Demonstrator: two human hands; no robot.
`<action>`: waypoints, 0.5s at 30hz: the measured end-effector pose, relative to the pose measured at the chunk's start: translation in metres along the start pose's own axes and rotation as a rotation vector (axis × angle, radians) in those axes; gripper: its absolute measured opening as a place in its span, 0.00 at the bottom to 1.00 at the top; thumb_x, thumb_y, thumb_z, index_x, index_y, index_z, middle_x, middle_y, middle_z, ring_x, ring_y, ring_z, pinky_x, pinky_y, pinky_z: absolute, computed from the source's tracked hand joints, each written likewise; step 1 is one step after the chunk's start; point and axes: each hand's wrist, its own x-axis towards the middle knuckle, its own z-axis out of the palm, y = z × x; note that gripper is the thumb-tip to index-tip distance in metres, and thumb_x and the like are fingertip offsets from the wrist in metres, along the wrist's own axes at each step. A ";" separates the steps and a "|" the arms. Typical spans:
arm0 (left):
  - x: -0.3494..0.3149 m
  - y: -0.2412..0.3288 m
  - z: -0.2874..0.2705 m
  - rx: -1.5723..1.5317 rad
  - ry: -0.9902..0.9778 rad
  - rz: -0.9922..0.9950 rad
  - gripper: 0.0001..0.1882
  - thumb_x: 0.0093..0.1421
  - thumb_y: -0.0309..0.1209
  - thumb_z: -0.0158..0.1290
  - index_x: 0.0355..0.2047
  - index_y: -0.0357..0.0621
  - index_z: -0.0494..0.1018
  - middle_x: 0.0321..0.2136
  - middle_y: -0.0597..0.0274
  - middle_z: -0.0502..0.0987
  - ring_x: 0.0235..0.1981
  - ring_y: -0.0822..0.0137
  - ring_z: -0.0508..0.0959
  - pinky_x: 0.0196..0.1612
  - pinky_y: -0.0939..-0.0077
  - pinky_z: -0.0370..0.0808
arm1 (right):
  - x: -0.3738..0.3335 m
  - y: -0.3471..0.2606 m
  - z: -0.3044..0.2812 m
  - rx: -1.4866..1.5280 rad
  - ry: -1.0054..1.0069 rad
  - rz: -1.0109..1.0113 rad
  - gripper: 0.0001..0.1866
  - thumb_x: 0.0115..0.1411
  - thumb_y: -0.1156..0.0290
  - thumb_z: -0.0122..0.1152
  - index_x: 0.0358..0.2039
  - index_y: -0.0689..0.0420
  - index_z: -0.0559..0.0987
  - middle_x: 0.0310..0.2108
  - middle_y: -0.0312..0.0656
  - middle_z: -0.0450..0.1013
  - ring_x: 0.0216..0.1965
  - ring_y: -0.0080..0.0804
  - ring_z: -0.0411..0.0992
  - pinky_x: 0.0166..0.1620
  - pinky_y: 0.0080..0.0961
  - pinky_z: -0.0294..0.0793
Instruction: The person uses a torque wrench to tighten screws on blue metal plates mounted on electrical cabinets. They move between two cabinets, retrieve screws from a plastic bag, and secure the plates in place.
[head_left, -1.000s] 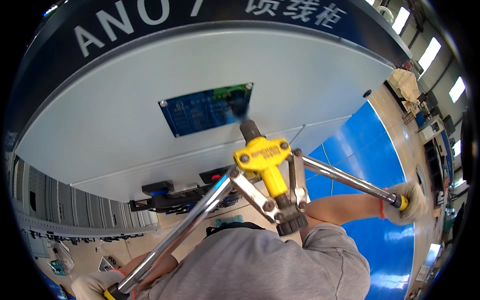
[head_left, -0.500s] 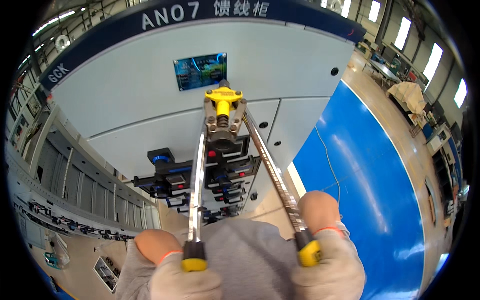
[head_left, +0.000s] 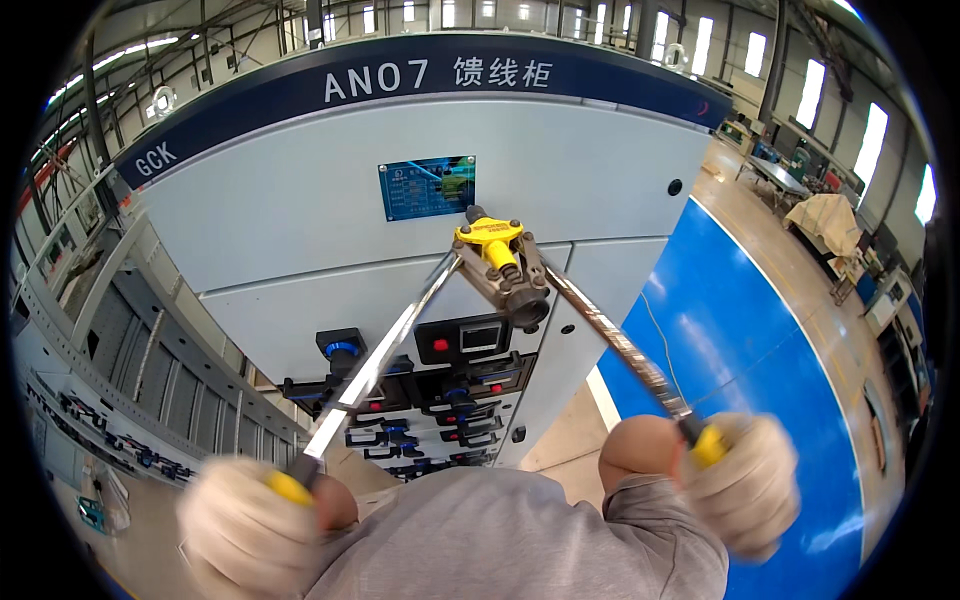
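A long-handled hand riveter with a yellow head, a spring and two shiny metal arms is raised before a pale grey switchgear cabinet. My left hand, in a whitish glove, grips the black-and-yellow end of its left arm. The matching right grip is wrapped by my gloved right hand. Both hands are slightly blurred. The arms spread in a wide V, and the nose of the tool appears close to the blue nameplate; whether they touch, I cannot tell.
Black drawer modules with handles and red buttons line the cabinet front below the riveter. An open metal frame stands at left. On the right are a blue floor area with a thin cable and a covered bench.
My hands have swung outward and slightly up, spreading the riveter's arms much wider. Its head now sits further right and lower in view and tilts, while my view has shifted upward.
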 end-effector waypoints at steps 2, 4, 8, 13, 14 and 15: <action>-0.062 -0.011 -0.026 -0.447 0.724 -0.700 0.11 0.63 0.27 0.51 0.21 0.49 0.71 0.14 0.73 0.72 0.13 0.78 0.71 0.22 0.86 0.71 | -0.009 -0.002 -0.042 0.050 0.282 0.064 0.18 0.68 0.58 0.55 0.19 0.42 0.72 0.13 0.21 0.67 0.13 0.11 0.65 0.19 0.16 0.69; -0.087 -0.017 -0.041 -0.323 1.215 -0.911 0.16 0.60 0.25 0.42 0.16 0.58 0.67 0.09 0.79 0.65 0.10 0.79 0.61 0.26 0.86 0.61 | -0.039 0.002 -0.101 0.284 0.534 0.156 0.20 0.66 0.58 0.57 0.15 0.40 0.71 0.11 0.22 0.64 0.14 0.13 0.61 0.24 0.16 0.67; -0.128 -0.043 -0.065 -0.570 1.159 -0.934 0.20 0.58 0.24 0.42 0.11 0.58 0.60 0.05 0.76 0.60 0.07 0.79 0.59 0.25 0.84 0.63 | -0.072 0.046 -0.176 0.466 0.698 0.162 0.16 0.61 0.62 0.60 0.15 0.42 0.72 0.12 0.22 0.64 0.13 0.15 0.61 0.23 0.19 0.66; -0.117 -0.044 -0.065 -0.508 1.188 -0.913 0.19 0.56 0.24 0.41 0.09 0.58 0.59 0.05 0.77 0.61 0.05 0.81 0.59 0.15 0.87 0.60 | -0.060 0.061 -0.178 0.500 0.703 0.128 0.16 0.60 0.65 0.60 0.15 0.43 0.71 0.11 0.22 0.63 0.12 0.14 0.60 0.22 0.17 0.64; -0.110 -0.040 -0.059 -0.477 1.201 -0.882 0.19 0.57 0.25 0.41 0.10 0.58 0.60 0.05 0.77 0.62 0.06 0.82 0.59 0.15 0.87 0.60 | -0.059 0.055 -0.171 0.474 0.708 0.126 0.16 0.59 0.64 0.60 0.14 0.43 0.71 0.11 0.22 0.63 0.11 0.13 0.60 0.21 0.16 0.64; -0.101 -0.034 -0.046 -0.455 1.216 -0.851 0.19 0.59 0.26 0.40 0.10 0.58 0.61 0.05 0.78 0.63 0.06 0.83 0.60 0.15 0.87 0.60 | -0.056 0.048 -0.160 0.442 0.712 0.122 0.16 0.59 0.64 0.60 0.14 0.43 0.71 0.11 0.22 0.63 0.11 0.13 0.59 0.21 0.16 0.63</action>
